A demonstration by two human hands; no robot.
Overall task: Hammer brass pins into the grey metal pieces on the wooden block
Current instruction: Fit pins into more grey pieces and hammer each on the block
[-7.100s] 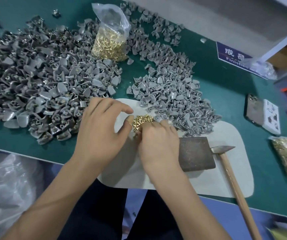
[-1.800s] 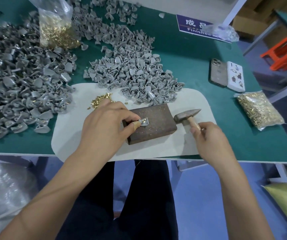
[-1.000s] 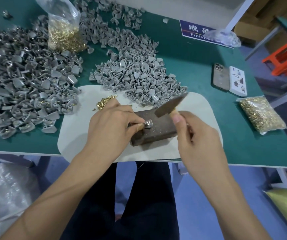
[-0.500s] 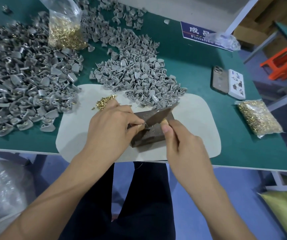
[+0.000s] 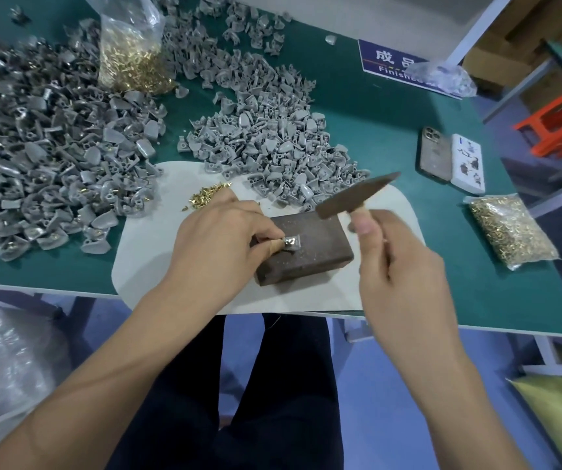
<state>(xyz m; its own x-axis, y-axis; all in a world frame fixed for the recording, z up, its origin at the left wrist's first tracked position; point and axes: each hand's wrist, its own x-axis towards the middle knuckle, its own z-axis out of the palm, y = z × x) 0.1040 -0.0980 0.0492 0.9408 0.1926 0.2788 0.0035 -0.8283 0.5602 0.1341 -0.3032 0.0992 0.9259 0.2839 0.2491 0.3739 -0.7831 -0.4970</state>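
A dark wooden block (image 5: 313, 249) lies on a white mat (image 5: 143, 262) at the table's front edge. On its left part sits one small grey metal piece (image 5: 292, 241), pinched between thumb and forefinger of my left hand (image 5: 218, 242). My right hand (image 5: 405, 266) grips the handle of a small hammer (image 5: 357, 195), whose dark head is raised above the block's far right corner, clear of the piece. A little heap of loose brass pins (image 5: 206, 195) lies on the mat just beyond my left hand.
Large piles of grey pieces cover the green table at left (image 5: 45, 147) and centre back (image 5: 272, 137). A bag of brass pins (image 5: 130, 52) stands at the back, another bag of pins (image 5: 510, 228) lies right. A phone (image 5: 434, 154) and a white box (image 5: 468, 163) sit right.
The hammer head was down on the grey piece half a second ago; now my right hand has lifted it up and to the right. My left hand still holds the piece on the block.
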